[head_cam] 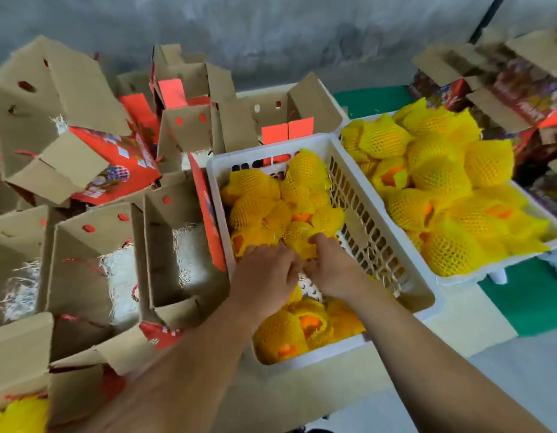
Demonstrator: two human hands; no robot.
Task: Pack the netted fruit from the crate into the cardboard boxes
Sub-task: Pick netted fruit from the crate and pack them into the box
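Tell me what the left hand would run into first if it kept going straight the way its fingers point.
Most likely the netted fruit piled in the white crate: the left hand points up-frame into that heap. Depth is unclear.

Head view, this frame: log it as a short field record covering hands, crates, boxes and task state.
left hand: reaching into the near white plastic crate, fingers curled on yellow foam-netted fruit; grip detail unclear
right hand: beside the left, fingers curled among the same fruit
second white plastic crate: to the right, heaped with netted fruit
open brown cardboard boxes: left of the near crate, lined with pale shredded filler, no fruit visible in the nearest ones
task state: picking, nothing lifted yet
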